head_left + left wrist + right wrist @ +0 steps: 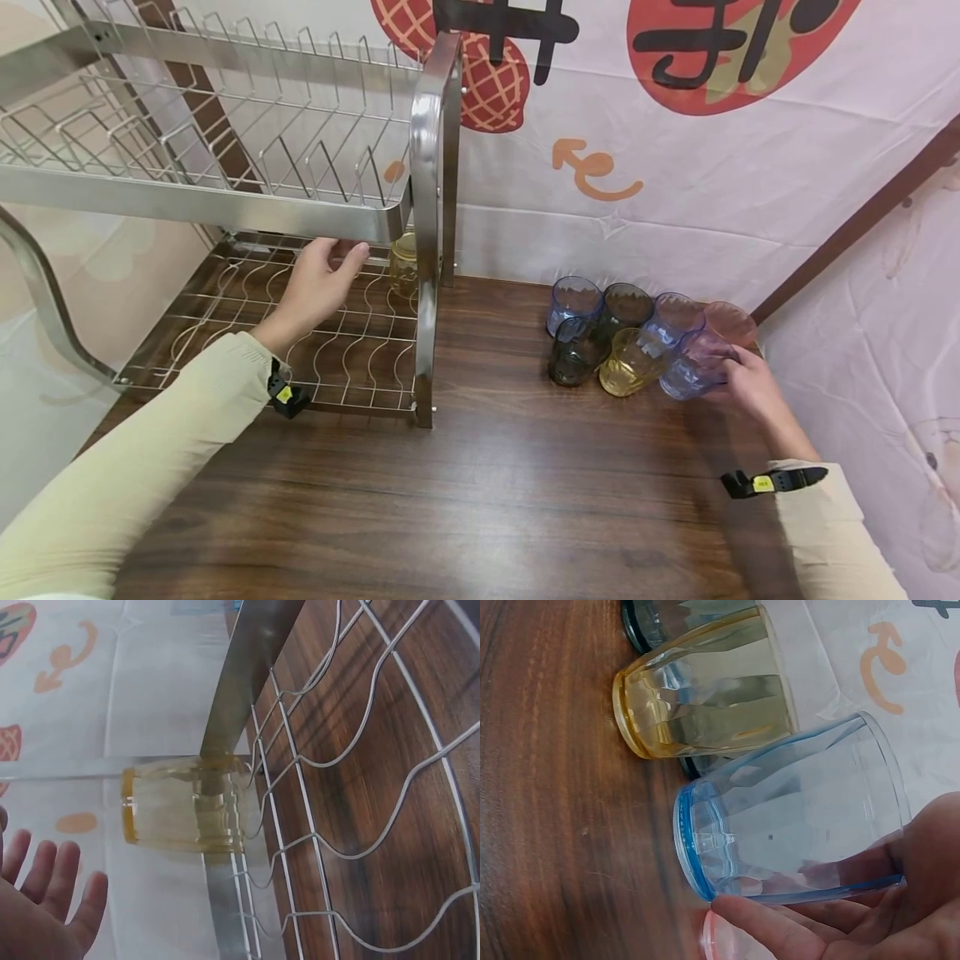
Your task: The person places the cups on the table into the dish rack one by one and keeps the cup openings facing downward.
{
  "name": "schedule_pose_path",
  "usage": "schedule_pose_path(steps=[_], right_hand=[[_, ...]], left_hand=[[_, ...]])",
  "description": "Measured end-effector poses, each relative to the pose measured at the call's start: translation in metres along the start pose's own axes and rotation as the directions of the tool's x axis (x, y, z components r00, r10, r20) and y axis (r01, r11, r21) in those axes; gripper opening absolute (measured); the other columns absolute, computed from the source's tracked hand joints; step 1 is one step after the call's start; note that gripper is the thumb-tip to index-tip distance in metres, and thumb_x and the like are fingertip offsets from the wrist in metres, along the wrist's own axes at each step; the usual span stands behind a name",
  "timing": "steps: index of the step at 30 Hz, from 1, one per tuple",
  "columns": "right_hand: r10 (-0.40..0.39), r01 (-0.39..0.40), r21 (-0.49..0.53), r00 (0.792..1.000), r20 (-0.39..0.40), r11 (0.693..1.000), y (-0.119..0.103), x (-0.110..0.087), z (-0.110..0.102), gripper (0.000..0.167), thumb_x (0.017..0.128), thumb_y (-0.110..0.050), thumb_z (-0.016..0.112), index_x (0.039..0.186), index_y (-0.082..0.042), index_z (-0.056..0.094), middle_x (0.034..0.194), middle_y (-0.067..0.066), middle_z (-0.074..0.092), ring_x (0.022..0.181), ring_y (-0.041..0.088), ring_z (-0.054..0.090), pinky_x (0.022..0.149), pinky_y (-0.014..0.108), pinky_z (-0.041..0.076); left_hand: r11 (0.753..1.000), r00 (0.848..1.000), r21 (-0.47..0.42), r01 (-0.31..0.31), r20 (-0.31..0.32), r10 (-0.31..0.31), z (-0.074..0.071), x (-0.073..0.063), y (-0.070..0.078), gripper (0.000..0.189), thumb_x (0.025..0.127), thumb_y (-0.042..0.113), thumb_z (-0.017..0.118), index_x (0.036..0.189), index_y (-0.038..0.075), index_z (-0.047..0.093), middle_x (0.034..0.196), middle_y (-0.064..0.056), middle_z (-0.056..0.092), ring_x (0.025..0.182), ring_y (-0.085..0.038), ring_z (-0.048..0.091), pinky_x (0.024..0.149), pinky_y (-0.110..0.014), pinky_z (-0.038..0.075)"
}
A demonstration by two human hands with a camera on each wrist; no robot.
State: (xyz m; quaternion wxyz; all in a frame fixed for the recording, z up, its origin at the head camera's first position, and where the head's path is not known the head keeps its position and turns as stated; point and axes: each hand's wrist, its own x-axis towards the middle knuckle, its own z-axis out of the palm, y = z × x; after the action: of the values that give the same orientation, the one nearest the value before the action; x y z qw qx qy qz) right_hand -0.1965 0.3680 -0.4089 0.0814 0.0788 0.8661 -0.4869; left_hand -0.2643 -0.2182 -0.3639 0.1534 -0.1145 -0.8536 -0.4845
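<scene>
My left hand (322, 279) is under the upper tier of a metal dish rack, fingers loosely bent and nothing in them. Close to its fingers (56, 881), a yellow glass (180, 806) stands upside down on the lower wire shelf, its thick base upward. My right hand (750, 383) grips a clear blue glass (795, 817) from its right side, one fingertip near the base. That glass is upright at the front right of a cluster of glasses. Beside it stands another yellow glass (712, 690), and a pink glass (731, 323) is partly hidden behind it.
Two more blue glasses (576, 302) and two dark grey glasses (628, 307) stand in the same cluster near the back wall. The rack's upper tier (225, 200) overhangs the lower shelf (360, 350), and its right post (427, 250) stands between my hands.
</scene>
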Motion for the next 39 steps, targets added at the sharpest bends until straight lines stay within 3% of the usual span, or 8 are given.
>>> schedule_pose_path(steps=[2, 5, 10, 15, 26, 35, 39], right_hand=[[-0.027, 0.027, -0.008, 1.0, -0.008, 1.0, 0.0, 0.0, -0.002, 0.049, 0.104, -0.008, 0.025, 0.142, 0.02, 0.036, 0.119, 0.033, 0.059, 0.081, 0.002, 0.062, 0.072, 0.034, 0.061], [-0.049, 0.049, -0.028, 0.999, -0.004, 0.998, -0.003, -0.001, -0.005, 0.048, 0.103, -0.006, 0.025, 0.142, 0.02, 0.038, 0.118, 0.032, 0.06, 0.081, 0.0, 0.062, 0.071, 0.034, 0.061], [-0.053, 0.053, -0.049, 0.999, 0.007, 0.997, -0.01, -0.005, -0.005, 0.049, 0.103, -0.007, 0.025, 0.143, 0.017, 0.039, 0.133, 0.038, 0.048, 0.084, 0.0, 0.06, 0.072, 0.033, 0.061], [-0.073, 0.073, -0.012, 0.997, 0.02, 0.997, -0.016, -0.009, -0.009, 0.048, 0.101, -0.004, 0.026, 0.141, 0.019, 0.038, 0.129, 0.035, 0.048, 0.085, 0.0, 0.06, 0.071, 0.032, 0.061], [-0.083, 0.084, -0.024, 0.995, 0.05, 0.996, -0.023, -0.014, -0.015, 0.048, 0.102, -0.004, 0.023, 0.141, 0.021, 0.035, 0.131, 0.039, 0.045, 0.086, 0.0, 0.061, 0.073, 0.033, 0.062], [-0.129, 0.13, -0.022, 0.99, 0.056, 0.991, -0.03, -0.018, -0.018, 0.044, 0.101, -0.002, 0.027, 0.136, 0.02, 0.041, 0.114, 0.019, 0.06, 0.087, 0.003, 0.063, 0.071, 0.034, 0.062], [-0.144, 0.148, -0.054, 0.988, 0.062, 0.988, -0.034, -0.021, -0.019, 0.044, 0.101, -0.002, 0.028, 0.136, 0.021, 0.041, 0.118, 0.026, 0.059, 0.088, 0.001, 0.062, 0.071, 0.033, 0.062]], left_hand=[[1.0, 1.0, 0.0, -0.014, 0.003, 0.014, -0.002, -0.003, 0.003, 0.032, 0.106, 0.021, 0.055, 0.117, -0.008, 0.065, 0.104, -0.021, 0.068, 0.083, -0.002, 0.058, 0.074, -0.017, 0.043], [1.0, 0.999, -0.006, -0.031, 0.029, 0.031, -0.006, -0.006, 0.007, 0.031, 0.105, 0.02, 0.057, 0.119, -0.006, 0.067, 0.104, -0.02, 0.07, 0.081, 0.001, 0.058, 0.071, -0.016, 0.044], [0.999, 0.995, -0.021, -0.039, 0.094, 0.041, -0.015, -0.013, 0.011, 0.028, 0.105, 0.018, 0.057, 0.122, -0.002, 0.066, 0.102, 0.004, 0.069, 0.085, -0.002, 0.061, 0.069, -0.017, 0.046], [0.997, 0.99, -0.058, -0.05, 0.131, 0.057, -0.021, -0.021, 0.018, 0.023, 0.104, 0.013, 0.058, 0.119, -0.002, 0.066, 0.098, 0.018, 0.066, 0.084, -0.003, 0.061, 0.066, -0.018, 0.047], [0.995, 0.986, -0.074, -0.069, 0.149, 0.079, -0.033, -0.028, 0.04, 0.021, 0.105, 0.015, 0.058, 0.116, 0.0, 0.068, 0.102, 0.016, 0.07, 0.088, -0.006, 0.065, 0.069, -0.018, 0.048], [0.985, 0.97, -0.096, -0.144, 0.185, 0.159, -0.043, -0.037, 0.05, 0.018, 0.103, 0.008, 0.057, 0.114, -0.001, 0.068, 0.102, 0.011, 0.071, 0.09, -0.006, 0.066, 0.075, -0.015, 0.05], [0.986, 0.968, -0.093, -0.138, 0.197, 0.155, -0.049, -0.042, 0.056, 0.017, 0.103, 0.007, 0.057, 0.114, -0.001, 0.068, 0.102, 0.009, 0.072, 0.09, -0.006, 0.067, 0.078, -0.014, 0.052]])
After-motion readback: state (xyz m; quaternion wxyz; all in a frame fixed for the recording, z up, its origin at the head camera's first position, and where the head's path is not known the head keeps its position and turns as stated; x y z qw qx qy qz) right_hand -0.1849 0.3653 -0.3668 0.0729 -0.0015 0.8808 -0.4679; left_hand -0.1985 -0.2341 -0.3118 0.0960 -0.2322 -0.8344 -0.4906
